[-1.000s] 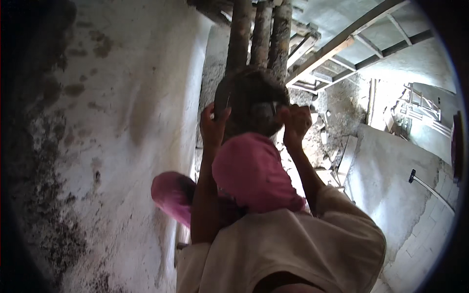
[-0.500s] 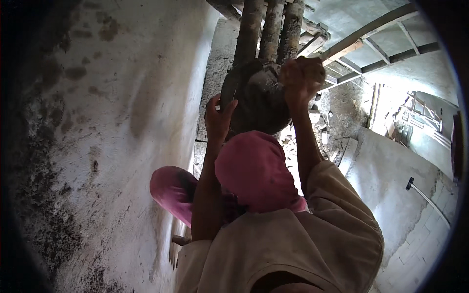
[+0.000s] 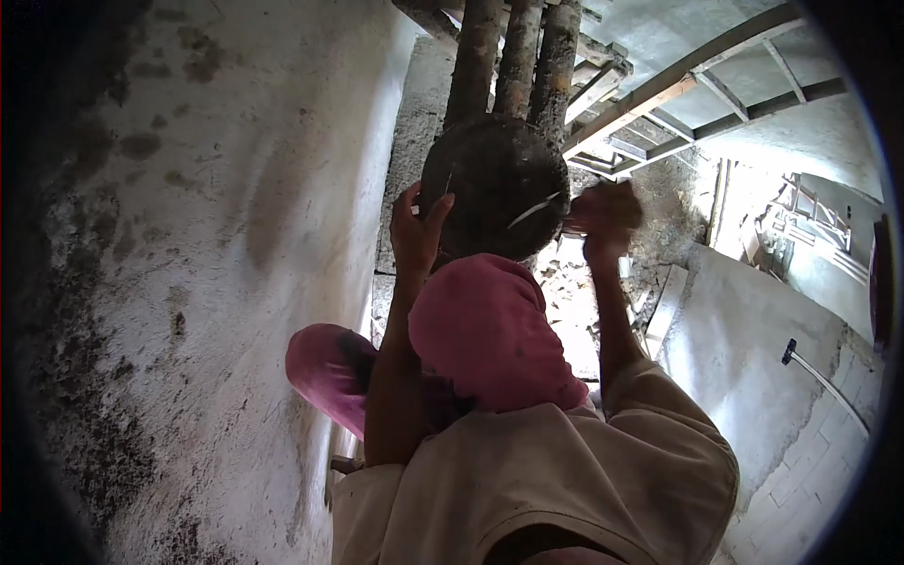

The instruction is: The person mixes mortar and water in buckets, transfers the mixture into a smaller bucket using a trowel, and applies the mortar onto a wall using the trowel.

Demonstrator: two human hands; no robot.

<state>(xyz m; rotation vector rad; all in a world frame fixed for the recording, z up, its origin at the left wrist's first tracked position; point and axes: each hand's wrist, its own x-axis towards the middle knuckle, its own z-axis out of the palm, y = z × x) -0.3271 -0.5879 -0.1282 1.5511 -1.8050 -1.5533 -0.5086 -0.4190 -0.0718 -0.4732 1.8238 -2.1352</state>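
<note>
A dark, round, bucket-like vessel [image 3: 494, 193] is in front of my knees, with a pale streak on its right side. My left hand [image 3: 417, 226] grips its left edge, the thumb on the near face and the fingers round the rim. Just off the right edge is my right hand [image 3: 607, 217], blurred by motion and curled closed. Whatever it may hold is too smeared to make out. My knees in pink trousers [image 3: 490, 330] rise close below the vessel.
Three rough poles [image 3: 516, 66] lie beyond the vessel. A stained plaster wall [image 3: 217, 282] stands close on the left. To the right are a wooden ladder [image 3: 678, 85], rubble [image 3: 570, 292], a plank [image 3: 667, 306] and a long-handled hammer [image 3: 789, 352].
My right hand has swung from the vessel's upper right face outward and nearer to me, leaving that face uncovered. The left hand keeps its grip, and the vessel's face looks rounder and fuller.
</note>
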